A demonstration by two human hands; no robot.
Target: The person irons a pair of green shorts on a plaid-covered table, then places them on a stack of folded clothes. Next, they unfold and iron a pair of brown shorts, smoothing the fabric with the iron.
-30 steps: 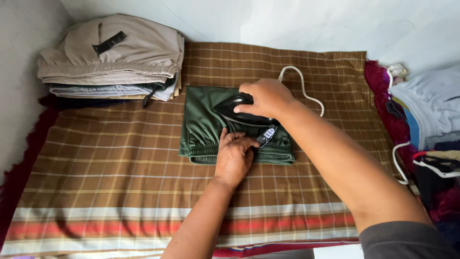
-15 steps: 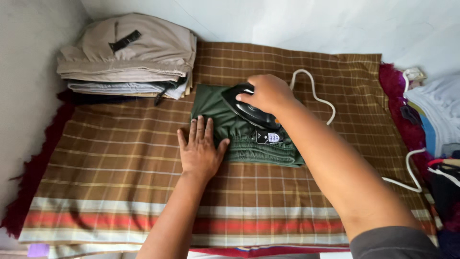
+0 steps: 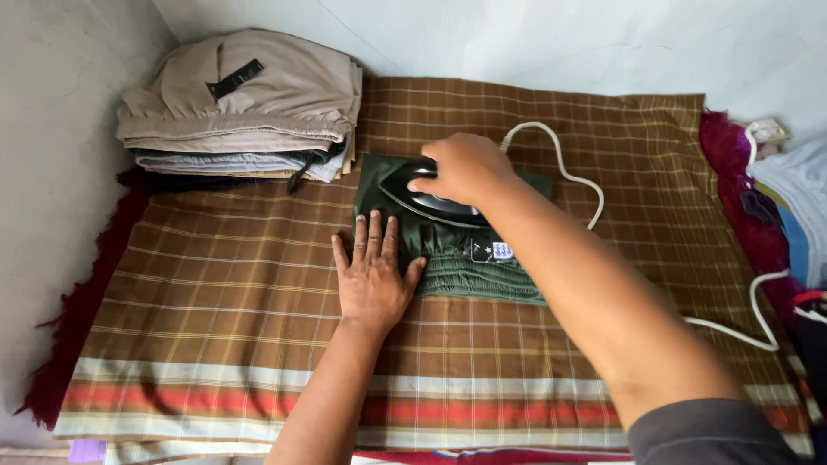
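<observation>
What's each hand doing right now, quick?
Left hand: open, flat, fingers on the green garment.
Right hand: closed around the iron handle.

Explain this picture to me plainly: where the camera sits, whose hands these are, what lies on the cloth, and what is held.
The camera sits on a person's head and looks down at their own two bare hands. The right hand has its grip on a black electric iron, pressing a folded dark green garment. The left hand lies flat, fingers spread, on the garment's near left corner. Everything rests on a brown checked cloth. A white power cord trails from the iron to the right. A stack of folded clothes sits at the far left corner.
</observation>
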